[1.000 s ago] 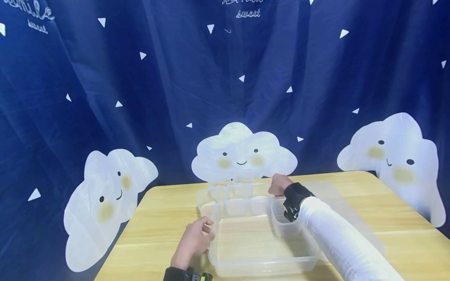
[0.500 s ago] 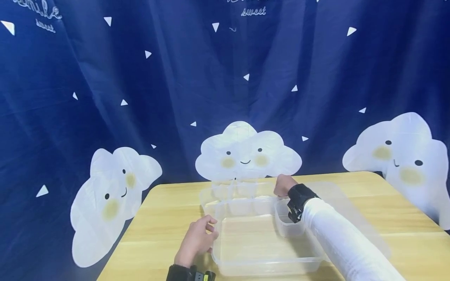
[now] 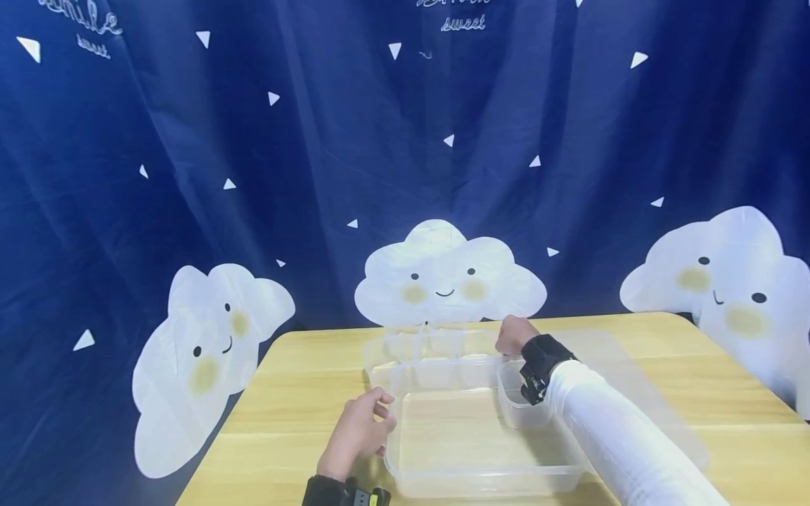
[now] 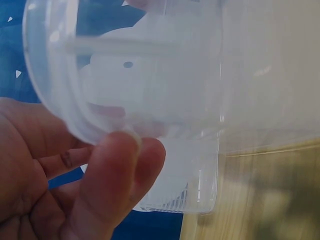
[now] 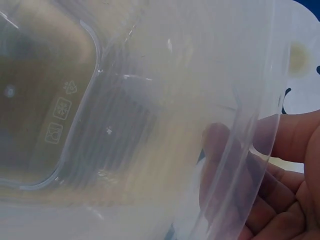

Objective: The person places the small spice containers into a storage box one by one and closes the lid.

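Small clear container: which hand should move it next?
Probably the right hand: it's at the far side of the small clear container. The left hand is farther away, beside the large clear container.

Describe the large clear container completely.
The large container looks like translucent plastic: shallow, rectangular, with rounded corners and a narrow rim. It stands open on the table. A small tub appears inside, toward its far right corner. The left hand is at its left edge; whether the right hand touches it is unclear.
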`<control>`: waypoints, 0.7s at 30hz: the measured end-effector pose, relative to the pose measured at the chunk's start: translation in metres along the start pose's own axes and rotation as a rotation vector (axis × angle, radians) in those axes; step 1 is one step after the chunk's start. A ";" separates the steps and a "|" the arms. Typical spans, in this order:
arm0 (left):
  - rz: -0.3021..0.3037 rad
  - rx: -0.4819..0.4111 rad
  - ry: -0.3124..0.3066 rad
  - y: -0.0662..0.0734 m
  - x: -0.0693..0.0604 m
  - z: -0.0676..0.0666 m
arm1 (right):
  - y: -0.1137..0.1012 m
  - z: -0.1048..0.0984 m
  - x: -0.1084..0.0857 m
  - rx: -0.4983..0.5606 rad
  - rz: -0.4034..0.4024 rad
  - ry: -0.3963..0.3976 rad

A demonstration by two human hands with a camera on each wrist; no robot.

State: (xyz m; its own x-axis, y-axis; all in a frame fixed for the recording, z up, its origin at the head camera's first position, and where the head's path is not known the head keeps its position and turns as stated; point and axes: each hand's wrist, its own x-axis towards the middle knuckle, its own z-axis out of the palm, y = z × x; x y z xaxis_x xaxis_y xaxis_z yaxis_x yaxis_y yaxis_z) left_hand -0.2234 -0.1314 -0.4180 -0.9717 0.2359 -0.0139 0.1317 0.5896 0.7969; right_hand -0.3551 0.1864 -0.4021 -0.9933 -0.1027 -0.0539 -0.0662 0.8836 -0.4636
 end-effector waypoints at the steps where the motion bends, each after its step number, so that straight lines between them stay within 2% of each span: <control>1: 0.000 -0.001 -0.002 0.000 0.000 0.000 | 0.000 0.000 0.000 -0.001 -0.003 0.000; 9: 0.002 0.006 -0.007 0.002 0.000 -0.001 | 0.000 -0.005 -0.002 -0.029 -0.028 0.002; 21: -0.007 0.010 -0.009 0.001 0.000 -0.001 | -0.004 -0.009 -0.004 -0.016 0.014 0.017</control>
State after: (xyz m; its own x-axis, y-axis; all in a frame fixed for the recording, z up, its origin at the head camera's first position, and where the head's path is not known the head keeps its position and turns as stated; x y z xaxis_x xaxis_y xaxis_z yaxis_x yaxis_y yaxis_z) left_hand -0.2237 -0.1315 -0.4164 -0.9709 0.2381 -0.0251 0.1266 0.5992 0.7905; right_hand -0.3517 0.1870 -0.3919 -0.9955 -0.0828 -0.0451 -0.0539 0.8921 -0.4486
